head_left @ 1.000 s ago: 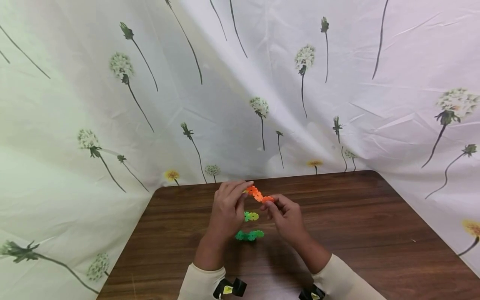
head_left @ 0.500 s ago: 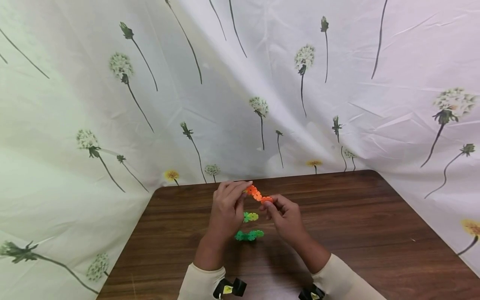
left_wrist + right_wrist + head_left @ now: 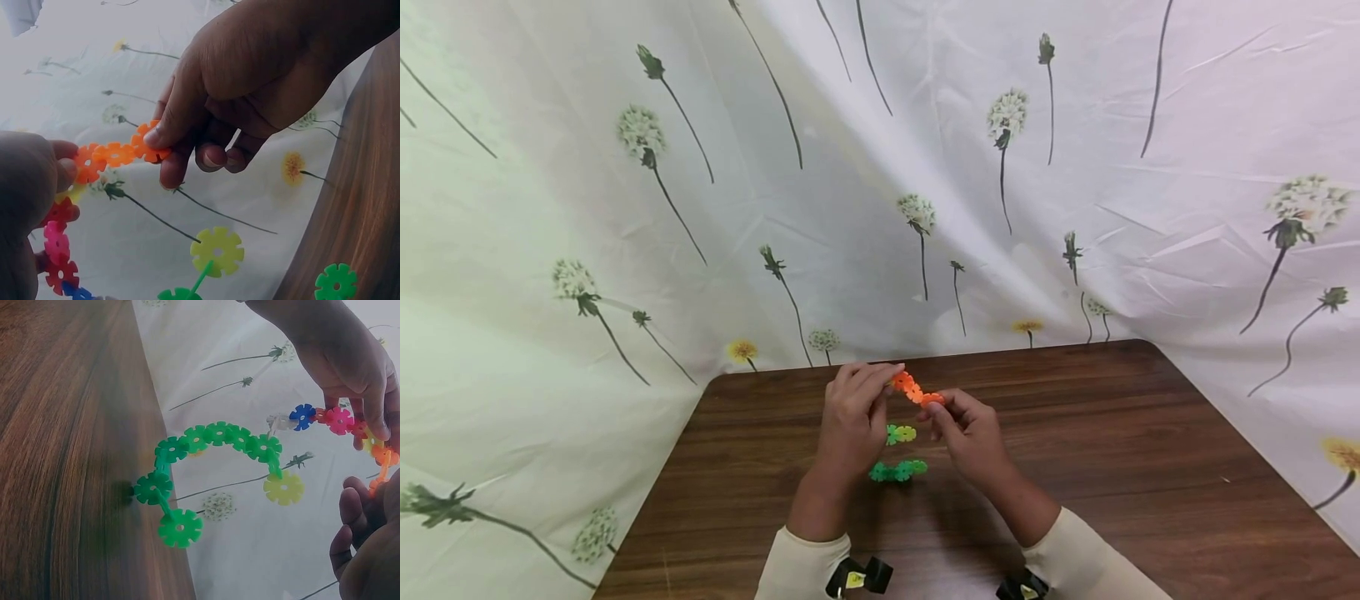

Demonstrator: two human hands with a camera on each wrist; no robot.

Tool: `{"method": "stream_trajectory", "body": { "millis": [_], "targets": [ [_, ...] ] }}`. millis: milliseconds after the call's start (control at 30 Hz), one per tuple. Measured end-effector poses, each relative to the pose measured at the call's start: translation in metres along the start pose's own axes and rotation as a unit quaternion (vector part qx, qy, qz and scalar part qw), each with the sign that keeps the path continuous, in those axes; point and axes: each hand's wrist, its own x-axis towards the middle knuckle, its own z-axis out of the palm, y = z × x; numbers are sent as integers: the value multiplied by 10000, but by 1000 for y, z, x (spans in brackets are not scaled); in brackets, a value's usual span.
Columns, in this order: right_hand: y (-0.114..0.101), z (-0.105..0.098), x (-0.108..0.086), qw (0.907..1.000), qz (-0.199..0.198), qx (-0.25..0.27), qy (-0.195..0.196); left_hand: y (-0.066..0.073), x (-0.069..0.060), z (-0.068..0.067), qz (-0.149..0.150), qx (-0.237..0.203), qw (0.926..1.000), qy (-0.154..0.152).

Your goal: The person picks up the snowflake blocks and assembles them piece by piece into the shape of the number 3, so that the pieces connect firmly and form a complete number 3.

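A chain of interlocking notched plastic discs hangs between both hands, above the table. My left hand [image 3: 853, 412] holds it near the yellow and first orange discs. At the orange end [image 3: 150, 140], my right hand [image 3: 976, 433] pinches the last disc between thumb and fingers. In the right wrist view, red, pink and blue discs [image 3: 303, 417] and a clear one lead from the left hand to a curved run of green discs [image 3: 219, 433]. A yellow disc [image 3: 284, 489] and a green disc [image 3: 180, 528] hang off that run. Part of the chain is hidden behind my left hand.
A dark wood-grain table [image 3: 1112, 433] lies below the hands. Behind it hangs a pale cloth [image 3: 850, 208] printed with dandelions, meeting the table's back edge. Black wrist straps [image 3: 859, 577] sit over cream sleeves [image 3: 801, 567].
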Motion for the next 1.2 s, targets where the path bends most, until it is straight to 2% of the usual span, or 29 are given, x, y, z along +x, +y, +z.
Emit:
{"method": "stream_trajectory", "body": {
  "millis": [233,467,767,933,1100,1200],
  "targets": [
    [-1,0,0,10000,49,-71,-21,0,0,1,58,9,10000,45],
    [-3,1,0,9999,-130,-23,60,-1,0,3,160,-41,9998,77],
    [-5,4,-3,9998,66,97,140,2,-1,5,160,90,9996,198],
    [-4,4,-4,9998,-61,105,154,2,-1,9,246,166,9991,306],
    [-2,4,-5,9998,-130,42,114,-1,-1,10,375,60,9984,409],
    [0,4,-4,9998,-143,118,65,-2,-1,10,350,-101,9984,425]
  ]
}}
